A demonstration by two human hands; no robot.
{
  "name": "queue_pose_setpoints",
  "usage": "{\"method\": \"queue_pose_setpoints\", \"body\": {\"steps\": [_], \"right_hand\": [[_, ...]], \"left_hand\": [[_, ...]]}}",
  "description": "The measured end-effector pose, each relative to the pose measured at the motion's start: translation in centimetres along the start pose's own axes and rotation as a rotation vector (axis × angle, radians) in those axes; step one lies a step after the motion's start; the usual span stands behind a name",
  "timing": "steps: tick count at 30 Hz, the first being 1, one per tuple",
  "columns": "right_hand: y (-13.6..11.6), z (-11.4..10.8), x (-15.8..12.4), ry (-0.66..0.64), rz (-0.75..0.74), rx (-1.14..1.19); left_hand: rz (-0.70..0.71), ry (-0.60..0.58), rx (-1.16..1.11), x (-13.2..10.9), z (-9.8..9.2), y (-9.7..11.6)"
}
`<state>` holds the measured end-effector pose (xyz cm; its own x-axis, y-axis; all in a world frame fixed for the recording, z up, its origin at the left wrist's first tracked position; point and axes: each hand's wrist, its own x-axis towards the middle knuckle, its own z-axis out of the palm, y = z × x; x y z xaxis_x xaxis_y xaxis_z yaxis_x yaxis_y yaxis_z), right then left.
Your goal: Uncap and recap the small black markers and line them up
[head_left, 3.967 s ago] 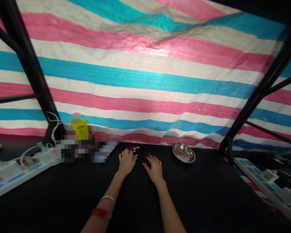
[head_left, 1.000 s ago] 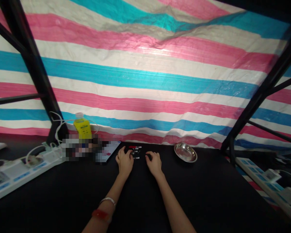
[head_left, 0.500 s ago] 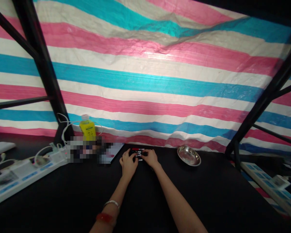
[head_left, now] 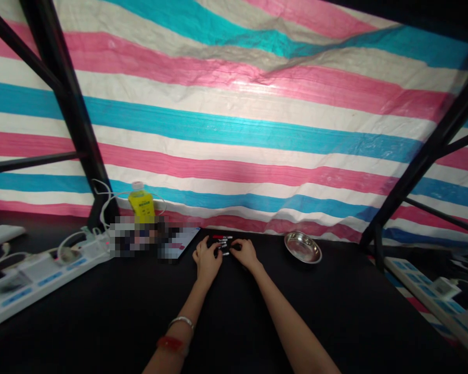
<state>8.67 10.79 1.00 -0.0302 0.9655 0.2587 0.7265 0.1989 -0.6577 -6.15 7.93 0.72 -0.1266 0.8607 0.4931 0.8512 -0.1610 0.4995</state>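
Several slim pen-like sticks lie side by side on the black table [head_left: 234, 311], between my two hands. The farthest is a red stick with a silver end [head_left: 221, 237]. Dark sticks with silver ends [head_left: 223, 243] lie nearer me, partly covered by fingers. My left hand [head_left: 208, 261] curls around the sticks' left ends, thumb and forefinger at either side of the dark ones. Just right of the silver ends is my right hand [head_left: 246, 254], its thumb and forefinger bent and slightly apart, with nothing visible between them.
A round steel dish [head_left: 303, 248] stands to the right. Left of my hands lies a phone-like slab [head_left: 181, 241], with a yellow bottle [head_left: 141, 204] behind. Power strips [head_left: 42, 283] with plugs and cables run along the left. Striped sheeting [head_left: 234, 171] closes the back.
My right hand has drawn slightly right, off the sticks, leaving their silver ends more exposed. My left hand stays about where it was. The view has shifted a little.
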Motion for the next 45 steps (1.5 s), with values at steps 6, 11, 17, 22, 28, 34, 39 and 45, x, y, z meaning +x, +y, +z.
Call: {"method": "queue_pose_setpoints", "body": {"steps": [6,11,17,22,28,34,39,45], "right_hand": [[0.6,-1.5,-2.0,0.04,0.022,-0.068],[0.8,-1.6,-3.6,0.093,0.022,-0.114],[0.8,-1.0,-5.7,0.2,0.005,-0.067],[0.6,-0.9,-6.2,0.196,0.008,-0.067],[0.3,-1.4,-6.4,0.257,-0.026,-0.01],[-0.7,-2.1,-6.7,0.338,-0.052,0.186],[-1.7,-1.7,-6.9,0.289,0.0,0.467],[-2.6,-0.4,-6.6,0.219,0.001,0.833]], "left_hand": [[0.219,0.025,-0.005,-0.3,0.0,0.6],[0.275,-0.02,0.025,-0.4,0.2,0.7],[0.287,-0.069,0.001,-0.3,0.1,0.5],[0.291,-0.094,-0.009,-0.3,0.4,0.3],[0.351,-0.106,-0.01,-0.3,0.5,0.2],[0.552,0.003,-0.097,-0.5,0.0,1.1],[0.749,0.032,-0.093,-1.0,-0.5,1.6],[0.755,0.111,-0.034,-1.3,-0.7,1.5]]}}
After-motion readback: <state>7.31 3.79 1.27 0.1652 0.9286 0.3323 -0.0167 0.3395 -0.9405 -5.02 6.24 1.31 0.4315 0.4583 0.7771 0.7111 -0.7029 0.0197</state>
